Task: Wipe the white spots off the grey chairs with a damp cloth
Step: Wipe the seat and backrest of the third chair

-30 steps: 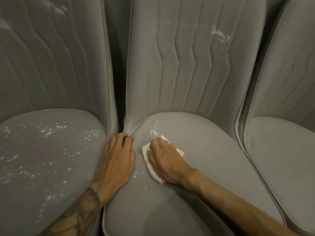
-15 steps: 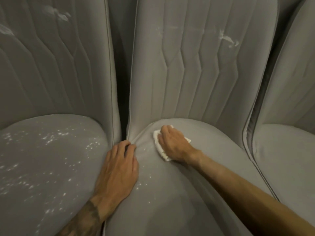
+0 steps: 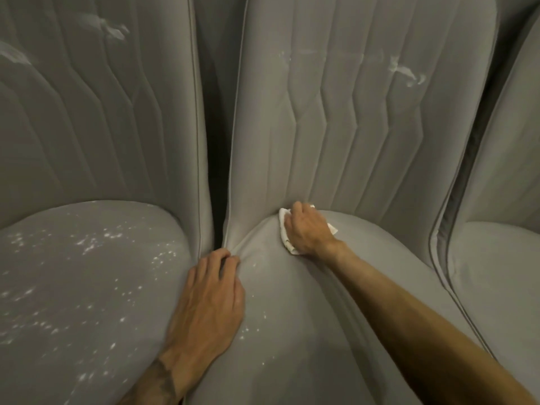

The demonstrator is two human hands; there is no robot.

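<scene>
At middle grey chair [image 3: 306, 331] seat-back crease | right hand [image 3: 308, 230] fingers curled on white cloth [image 3: 283, 226] | left hand [image 3: 209, 299] flat on seat edge | white spots [image 3: 251, 327] beside it

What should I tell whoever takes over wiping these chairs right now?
Left hand: rests on the middle seat's left edge, holding nothing.
Right hand: grips the cloth at that seat's back crease.
Done: middle seat mostly clean.
Left: spots beside the left hand, the smear on the middle backrest, the speckled left seat and its backrest smears.
</scene>
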